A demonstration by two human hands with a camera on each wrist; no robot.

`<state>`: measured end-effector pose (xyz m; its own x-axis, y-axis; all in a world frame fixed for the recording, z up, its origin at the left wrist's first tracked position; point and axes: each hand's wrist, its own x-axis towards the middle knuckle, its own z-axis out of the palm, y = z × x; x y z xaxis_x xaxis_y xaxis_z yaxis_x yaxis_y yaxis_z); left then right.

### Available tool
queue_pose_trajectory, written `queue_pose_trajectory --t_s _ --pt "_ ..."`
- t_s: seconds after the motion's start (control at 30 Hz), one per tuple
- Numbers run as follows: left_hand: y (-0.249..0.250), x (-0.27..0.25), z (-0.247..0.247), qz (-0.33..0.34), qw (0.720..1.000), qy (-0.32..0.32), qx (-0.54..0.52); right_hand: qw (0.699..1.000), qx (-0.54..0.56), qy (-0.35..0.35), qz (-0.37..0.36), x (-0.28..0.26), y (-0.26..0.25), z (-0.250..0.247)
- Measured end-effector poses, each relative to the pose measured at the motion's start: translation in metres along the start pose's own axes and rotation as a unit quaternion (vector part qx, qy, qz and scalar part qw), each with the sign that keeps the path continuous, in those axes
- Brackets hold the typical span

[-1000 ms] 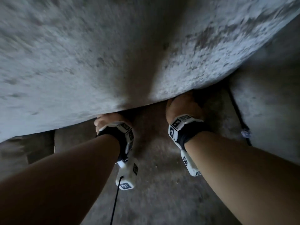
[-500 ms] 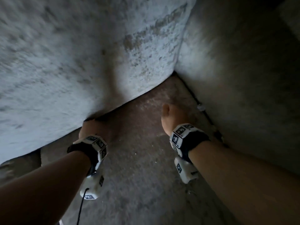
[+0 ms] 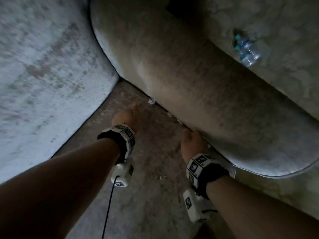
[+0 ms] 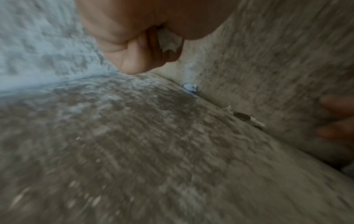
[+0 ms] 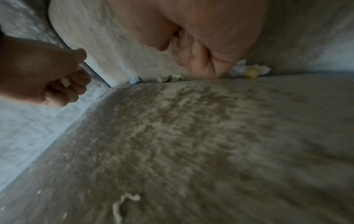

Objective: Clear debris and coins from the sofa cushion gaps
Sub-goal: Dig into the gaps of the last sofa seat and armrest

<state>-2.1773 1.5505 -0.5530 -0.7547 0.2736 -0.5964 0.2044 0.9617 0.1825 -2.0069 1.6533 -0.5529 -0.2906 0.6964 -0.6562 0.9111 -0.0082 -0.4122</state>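
My left hand (image 3: 124,116) hovers over the brown seat base (image 3: 155,195), fingers curled round white paper scraps (image 4: 168,40). My right hand (image 3: 193,140) is at the foot of the grey cushion (image 3: 198,80) on the right, fingers (image 4: 335,118) pressed against its face. Debris lies along the gap under that cushion: a blue-white crumpled scrap (image 3: 151,101) (image 4: 189,87), pale crumpled bits (image 5: 170,78), a dark coin (image 4: 242,116), and a yellow-and-white piece (image 5: 250,71) just past my right hand.
A second pale cushion (image 3: 43,75) stands along the left. A plastic water bottle (image 3: 246,50) lies on the sofa at the far right. A thin white scrap (image 5: 122,203) and crumbs lie on the seat base. A cable (image 3: 108,204) hangs from the left wrist.
The view swung right and the big cushion now stands to the left. My left hand let go of it and moved to the middle. My right hand shifted to the right cushion's foot.
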Motion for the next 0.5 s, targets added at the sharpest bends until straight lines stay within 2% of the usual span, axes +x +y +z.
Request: queue_pose_trajectory --t_s 0.17,0.27,0.37,0.4,0.43,0.5 --pt "0.033 0.018 -0.004 0.01 0.999 -0.026 0.017 0.993 -0.118 -0.004 0.001 0.015 -0.019 0.02" --pt "0.046 0.045 0.009 0.029 0.998 -0.043 0.024 0.991 -0.132 -0.014 -0.018 0.025 -0.034 0.04" --pt "0.056 0.065 0.03 0.033 0.998 -0.023 0.05 0.969 -0.224 -0.046 -0.091 0.052 -0.046 0.073" --pt "0.056 0.071 0.036 0.037 0.996 -0.029 0.076 0.962 -0.249 -0.076 -0.078 0.062 -0.048 0.085" --pt "0.056 0.075 0.04 0.044 0.994 -0.036 0.096 0.955 -0.28 -0.073 -0.062 0.074 -0.045 0.1" --pt "0.054 0.078 0.043 0.064 0.991 -0.034 0.11 0.96 -0.268 -0.08 -0.028 0.084 -0.05 0.104"
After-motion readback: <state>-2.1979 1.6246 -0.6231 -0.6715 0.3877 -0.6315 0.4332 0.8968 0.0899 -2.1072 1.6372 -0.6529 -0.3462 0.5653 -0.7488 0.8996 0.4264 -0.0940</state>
